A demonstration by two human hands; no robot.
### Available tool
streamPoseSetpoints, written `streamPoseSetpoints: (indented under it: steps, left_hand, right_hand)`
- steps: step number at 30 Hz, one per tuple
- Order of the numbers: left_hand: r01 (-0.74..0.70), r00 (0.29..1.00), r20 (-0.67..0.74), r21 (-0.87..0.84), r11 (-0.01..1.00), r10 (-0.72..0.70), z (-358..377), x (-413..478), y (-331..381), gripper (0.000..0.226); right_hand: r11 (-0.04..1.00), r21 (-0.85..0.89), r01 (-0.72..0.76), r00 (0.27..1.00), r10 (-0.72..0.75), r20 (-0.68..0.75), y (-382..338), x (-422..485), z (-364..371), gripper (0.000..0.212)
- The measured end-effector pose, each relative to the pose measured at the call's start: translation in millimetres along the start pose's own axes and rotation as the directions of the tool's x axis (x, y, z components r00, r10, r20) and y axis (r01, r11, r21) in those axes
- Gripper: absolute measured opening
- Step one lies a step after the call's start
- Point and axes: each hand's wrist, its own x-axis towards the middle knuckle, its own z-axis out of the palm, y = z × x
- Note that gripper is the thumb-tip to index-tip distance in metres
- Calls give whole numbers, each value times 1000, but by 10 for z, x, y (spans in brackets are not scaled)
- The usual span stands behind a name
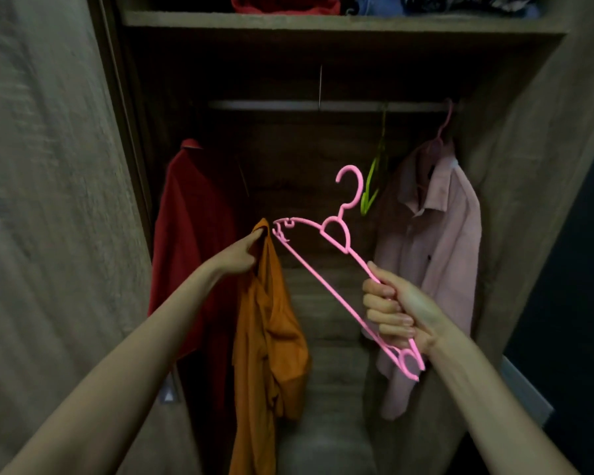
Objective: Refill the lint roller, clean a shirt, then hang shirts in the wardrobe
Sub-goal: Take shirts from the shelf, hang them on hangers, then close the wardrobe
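Left hand (244, 255) pinches orange shirt (268, 330) at its top; right hand (395, 310) clenches pink hanger (326, 231) by one arm. Risk: shirt hangs bunched below the pinch, so the hanger tip may snag.

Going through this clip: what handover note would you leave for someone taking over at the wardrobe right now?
Left hand grips the orange shirt by its top; it dangles free.
Right hand grips a loose pink hanger, tip beside the shirt.
Done: red shirt and pink shirt hang in the wardrobe.
To do: thread the orange shirt onto the hanger, hook it on the rail.
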Motion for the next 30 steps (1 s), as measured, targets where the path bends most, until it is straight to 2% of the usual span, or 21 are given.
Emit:
streamPoseSetpoints:
  steps: [3,6,9,15,18,21,22,24,26,27,29,30]
  left_hand:
    - [21,1000,4,78,997,-21,73,107,-61,81]
    - [45,999,-28,84,995,-43,101,126,-98,75]
    - [54,998,-30,85,995,-52,135,81,-54,79]
    - [-157,986,-15,205,966,164,318,-166,421,87]
    - [-285,954,-2,300,910,299,416,-415,615,89]
    - [-421,903,28,259,869,429,383,-679,716,89]
    - [-469,876,-6,220,855,482,295,-761,747,82]
    - [-539,803,-172,198,819,570,87,-820,762,58]
    - [-510,755,-254,350,786,604,-89,-749,752,50]
    - [-458,772,-221,456,763,596,-145,-687,749,54]
    - [-393,810,-125,611,688,574,-203,-556,753,62]
    - [-391,806,-99,650,651,584,-217,-511,771,60]
  right_hand:
    - [999,14,-50,999,50,-9,92,-266,20,51]
    - [996,0,-89,996,89,-18,190,-501,70,53]
    - [995,3,-103,995,103,-6,246,-570,119,54]
    - [997,45,-55,997,53,52,263,-316,60,51]
    - [997,76,4,999,-7,32,267,-188,14,49]
    - [997,65,41,995,-47,89,237,-173,-44,52]
    - [998,53,37,992,-43,117,210,-195,-72,52]
    - [999,37,6,984,-13,180,129,-264,-118,52]
    - [1000,-13,-16,979,18,202,25,-327,-131,53]
    - [998,-53,-16,984,25,178,-22,-345,-128,53]
    - [985,-173,14,999,-5,51,-101,-365,-78,55]
    - [957,-286,48,997,-65,-51,-143,-367,-32,56]
